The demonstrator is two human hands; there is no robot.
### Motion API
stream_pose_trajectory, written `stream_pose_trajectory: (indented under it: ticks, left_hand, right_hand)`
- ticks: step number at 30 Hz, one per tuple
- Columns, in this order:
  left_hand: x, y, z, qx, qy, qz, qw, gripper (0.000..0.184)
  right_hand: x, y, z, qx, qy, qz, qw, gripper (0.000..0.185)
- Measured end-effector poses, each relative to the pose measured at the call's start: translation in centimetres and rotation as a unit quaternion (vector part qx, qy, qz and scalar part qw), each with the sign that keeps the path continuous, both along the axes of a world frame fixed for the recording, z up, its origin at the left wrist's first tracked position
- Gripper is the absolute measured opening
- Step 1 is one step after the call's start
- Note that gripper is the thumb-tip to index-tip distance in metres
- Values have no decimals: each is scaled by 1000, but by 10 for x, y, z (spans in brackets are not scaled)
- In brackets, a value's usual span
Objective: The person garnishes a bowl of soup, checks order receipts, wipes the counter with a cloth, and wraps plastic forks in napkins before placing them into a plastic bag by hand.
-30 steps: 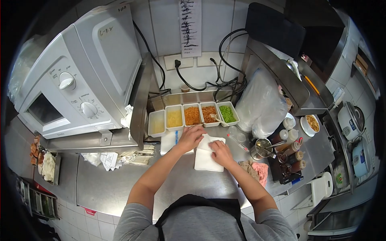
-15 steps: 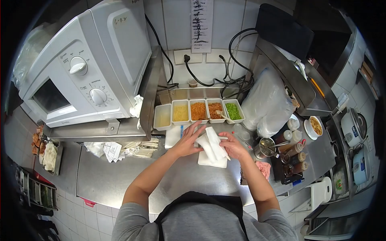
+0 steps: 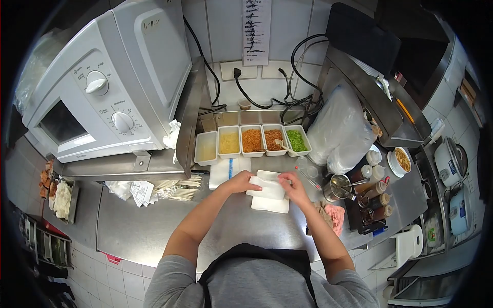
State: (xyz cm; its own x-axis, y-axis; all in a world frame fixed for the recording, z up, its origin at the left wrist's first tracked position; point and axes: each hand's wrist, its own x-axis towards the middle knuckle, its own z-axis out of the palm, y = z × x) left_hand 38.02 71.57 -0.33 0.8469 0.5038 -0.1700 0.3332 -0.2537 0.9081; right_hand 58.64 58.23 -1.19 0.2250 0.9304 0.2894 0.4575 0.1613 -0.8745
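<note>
My left hand (image 3: 240, 183) is closed on the left edge of a white folded paper piece (image 3: 269, 189), thumb on top. At its upper right edge, my right hand (image 3: 294, 187) has its fingers bent against the same paper. Whether this is a bag or a flat sheet I cannot tell. Beneath it, another white paper piece (image 3: 270, 205) lies flat on the steel counter (image 3: 226, 226). Just behind my left hand is a white packet with a blue stripe (image 3: 221, 172).
Behind my hands stand white tubs of toppings (image 3: 252, 140). A microwave (image 3: 97, 92) sits on a shelf at left, above wrapped sticks (image 3: 179, 190). To the right are plastic bags (image 3: 341, 133), a metal cup with utensils (image 3: 337, 189), sauce bottles (image 3: 377, 197) and a pink cloth (image 3: 336, 218).
The upper paper has gone from upright and tilted to lying lower and flatter between my hands. My left hand has moved from spread fingers to gripping its left edge.
</note>
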Motion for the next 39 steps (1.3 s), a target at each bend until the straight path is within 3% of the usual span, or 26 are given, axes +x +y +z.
stream_pose_trajectory:
  ticks: [3,4,6,10,13,16,18,27,30,33,36,39]
  left_hand:
    - [1,0,-3,9,-28,-4,1000,31]
    - [2,0,-1,20,-45,-7,999,31]
    - [0,-3,-3,-49,-109,3,993,27]
    - [-6,-15,0,-168,-209,37,963,17]
    - [-14,-13,-11,-70,-114,16,991,16]
    - [-14,-16,-22,-36,-151,57,986,13]
    - [-15,-16,-22,-45,-140,88,985,13]
    - [-15,-28,-10,-68,-189,127,971,12]
    - [-15,-44,5,-53,-201,90,974,10]
    - [-14,-62,21,-25,-185,33,982,9]
    - [-14,-82,33,-25,-174,17,984,7]
    - [4,-100,29,-35,-172,36,984,4]
  right_hand:
    - [-15,-6,4,29,-111,29,993,25]
    - [-14,-6,-1,6,-98,21,995,26]
    - [-14,0,-9,-39,-73,8,997,26]
    - [-15,-3,-5,-42,-130,37,990,23]
    - [-18,-6,-2,-30,-191,39,980,24]
    - [-18,0,0,-55,-152,47,986,26]
    - [-19,3,6,-129,-79,51,987,27]
    - [-29,-13,35,-95,-81,32,992,21]
    - [-38,-32,59,60,-147,140,977,29]
    - [-41,-58,72,45,-193,230,953,29]
    - [-30,-86,75,-184,-113,272,938,30]
    - [-14,-122,78,-268,-70,300,913,26]
